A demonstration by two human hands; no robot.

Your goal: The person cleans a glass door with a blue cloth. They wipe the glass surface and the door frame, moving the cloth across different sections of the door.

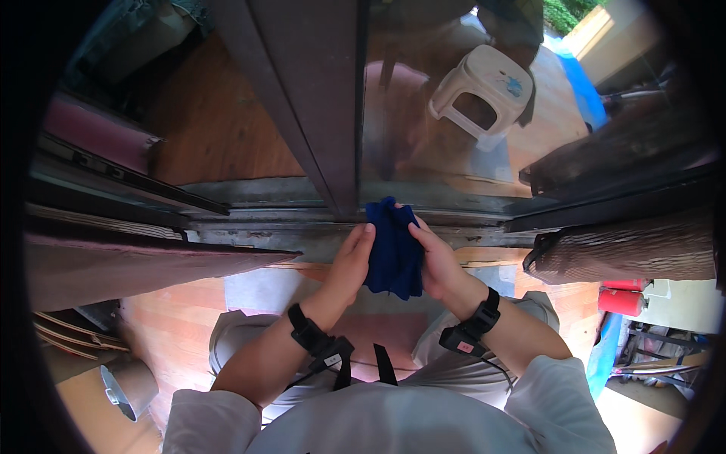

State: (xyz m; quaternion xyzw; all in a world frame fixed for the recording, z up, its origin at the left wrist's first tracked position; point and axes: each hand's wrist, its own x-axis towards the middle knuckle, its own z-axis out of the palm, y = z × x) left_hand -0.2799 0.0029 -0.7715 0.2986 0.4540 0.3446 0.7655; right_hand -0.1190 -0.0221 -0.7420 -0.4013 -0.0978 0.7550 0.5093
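A dark blue cloth hangs bunched between my two hands, close to the bottom track of a sliding glass door. My left hand holds its left edge, the thumb pointing up along it. My right hand grips the upper right part, with the thumb over the front and fingers behind. Just beyond the cloth rises the dark door frame, with a glass pane to its right. Both wrists wear black strapped devices.
A white plastic stool shows in or through the glass. Curtains hang at left and right, the right one beside mesh. Red cylinders lie at the right. A metal pot-like container stands at lower left, near cardboard.
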